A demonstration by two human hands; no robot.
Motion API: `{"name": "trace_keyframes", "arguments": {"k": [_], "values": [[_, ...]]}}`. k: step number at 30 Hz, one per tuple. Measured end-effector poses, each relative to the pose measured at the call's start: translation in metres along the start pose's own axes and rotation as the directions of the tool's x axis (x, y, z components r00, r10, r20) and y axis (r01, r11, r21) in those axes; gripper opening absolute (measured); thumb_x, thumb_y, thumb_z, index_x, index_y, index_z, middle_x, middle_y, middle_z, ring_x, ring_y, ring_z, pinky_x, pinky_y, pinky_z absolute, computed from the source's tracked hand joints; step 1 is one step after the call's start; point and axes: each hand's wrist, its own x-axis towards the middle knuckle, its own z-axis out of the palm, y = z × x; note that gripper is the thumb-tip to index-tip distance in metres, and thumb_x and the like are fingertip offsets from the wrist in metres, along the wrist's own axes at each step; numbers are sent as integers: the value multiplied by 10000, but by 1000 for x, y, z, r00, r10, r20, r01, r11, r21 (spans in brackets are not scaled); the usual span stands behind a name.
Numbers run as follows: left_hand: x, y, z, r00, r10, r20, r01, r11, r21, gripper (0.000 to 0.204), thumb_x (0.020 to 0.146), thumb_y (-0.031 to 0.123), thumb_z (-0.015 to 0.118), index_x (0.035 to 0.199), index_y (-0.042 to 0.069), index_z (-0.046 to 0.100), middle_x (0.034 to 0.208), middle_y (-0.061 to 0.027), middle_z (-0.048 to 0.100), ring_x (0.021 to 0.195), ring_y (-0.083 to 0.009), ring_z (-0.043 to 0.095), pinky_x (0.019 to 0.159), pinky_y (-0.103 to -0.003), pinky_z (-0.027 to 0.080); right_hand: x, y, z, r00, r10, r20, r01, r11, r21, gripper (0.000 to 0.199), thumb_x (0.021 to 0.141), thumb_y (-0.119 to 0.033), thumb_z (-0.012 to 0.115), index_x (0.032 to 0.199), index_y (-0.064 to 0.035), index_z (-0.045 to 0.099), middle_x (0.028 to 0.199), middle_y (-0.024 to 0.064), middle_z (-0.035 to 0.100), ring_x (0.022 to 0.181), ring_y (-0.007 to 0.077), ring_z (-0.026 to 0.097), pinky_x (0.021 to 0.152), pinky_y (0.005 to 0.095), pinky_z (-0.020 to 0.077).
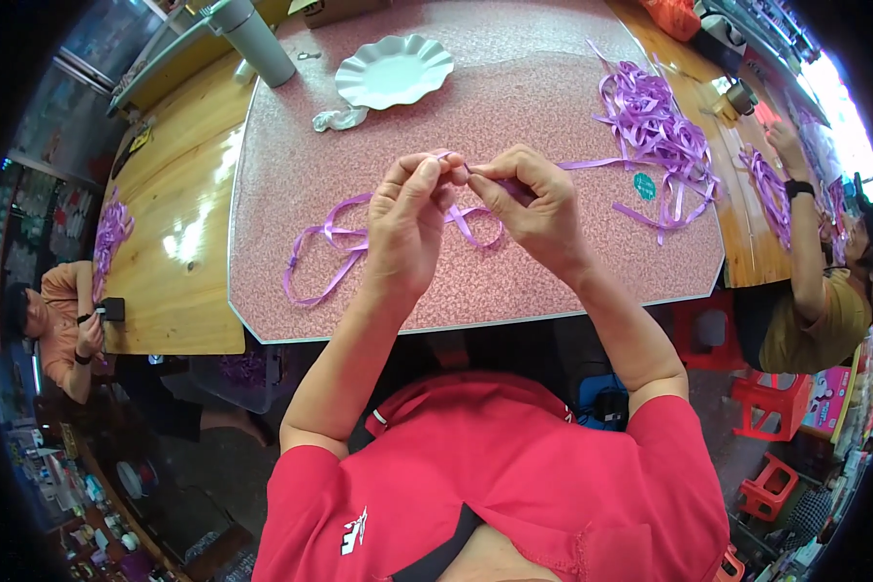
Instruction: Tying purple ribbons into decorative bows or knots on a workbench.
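Observation:
Purple ribbon (470,231) runs between my two hands, raised over the pink patterned table mat. With thumb and forefinger, my left hand (412,209) pinches the ribbon, and loose loops of it lie on the mat below. Close beside it, my right hand (533,204) grips the same ribbon, fingers closed and tips nearly touching the left ones. From my right hand a strand stretches right to a tangled purple ribbon heap (655,116). The exact fold at my fingertips is too small to make out.
A scalloped pale plate (395,73) and crumpled clear plastic (339,119) lie at the far side, near a grey-green tumbler (252,44). A round green sticker (644,186) is by the heap. People with purple ribbon sit at left and right. Red stools (771,405) stand at right.

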Motion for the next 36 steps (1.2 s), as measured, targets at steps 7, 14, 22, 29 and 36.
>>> {"name": "trace_keyframes", "arguments": {"k": [7,14,22,29,36], "values": [[10,5,-13,958,258,123,-264,635,726,104,992,127,591,1029,30,594,1105,-51,673,828,-41,513,734,-213,441,-5,-8,-6,984,137,112,-144,988,56,105,916,-85,709,974,2,708,832,-14,619,707,34,510,593,196,386],[2,11,-20,986,-166,13,156,952,264,109,1008,154,589,1042,52,610,1066,-85,683,859,-75,561,772,-218,443,12,20,-24,853,492,173,-516,750,414,168,917,-154,732,1025,-25,720,795,-32,626,586,3,447,507,172,347],[4,5,-2,999,-43,-34,45,997,58,90,993,129,602,1014,46,628,1109,-110,691,893,-98,609,762,-253,468,2,20,-4,939,329,103,-343,860,379,158,922,-127,722,1040,-21,717,871,-5,678,709,27,547,609,174,421],[18,5,-1,772,316,552,-592,42,805,120,875,53,671,977,52,608,1037,-87,665,931,-241,610,822,-346,451,3,14,-17,886,444,133,-460,811,362,151,935,-190,719,954,-41,726,793,-37,628,647,16,488,532,177,353],[27,23,2,644,50,764,-749,-164,642,126,846,66,681,913,66,574,992,-71,616,950,-254,610,849,-384,435,6,24,-20,644,629,435,-736,356,575,187,906,-246,750,837,-86,682,713,-63,576,550,0,416,460,175,262]]}}
